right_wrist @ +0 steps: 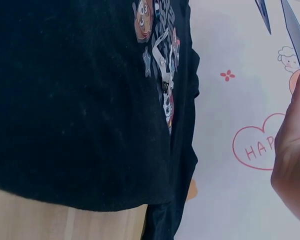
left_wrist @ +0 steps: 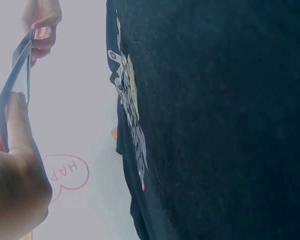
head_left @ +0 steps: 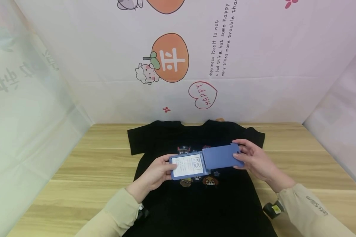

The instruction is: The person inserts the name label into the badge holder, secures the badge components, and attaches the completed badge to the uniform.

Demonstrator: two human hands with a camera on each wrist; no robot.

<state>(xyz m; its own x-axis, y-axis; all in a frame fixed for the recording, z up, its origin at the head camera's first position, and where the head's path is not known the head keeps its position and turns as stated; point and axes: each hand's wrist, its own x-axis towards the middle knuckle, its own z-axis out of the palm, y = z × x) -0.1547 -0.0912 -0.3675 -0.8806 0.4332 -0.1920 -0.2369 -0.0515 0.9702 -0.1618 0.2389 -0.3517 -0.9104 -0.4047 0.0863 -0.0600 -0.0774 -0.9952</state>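
Note:
A blue ID card holder point(head_left: 191, 177) is up in front of me over the black T-shirt point(head_left: 178, 204), its white insert marked "ID/IC CARD" facing me. My left hand point(head_left: 154, 172) pinches its left end, thumb on the front. My right hand point(head_left: 256, 161) grips the right end of a plain blue cover point(head_left: 221, 157), which meets the holder's right edge. In the left wrist view the blue holder point(left_wrist: 9, 95) and cover stand at an angle to each other. Whether a hinge joins them I cannot tell.
The T-shirt lies spread on a wood-grain table point(head_left: 86, 171), with cartoon dog prints point(head_left: 185, 182) on its chest. Behind the table hangs a white printed cloth point(head_left: 112, 65), and pale cloth sides point(head_left: 32, 98) rise at left and right.

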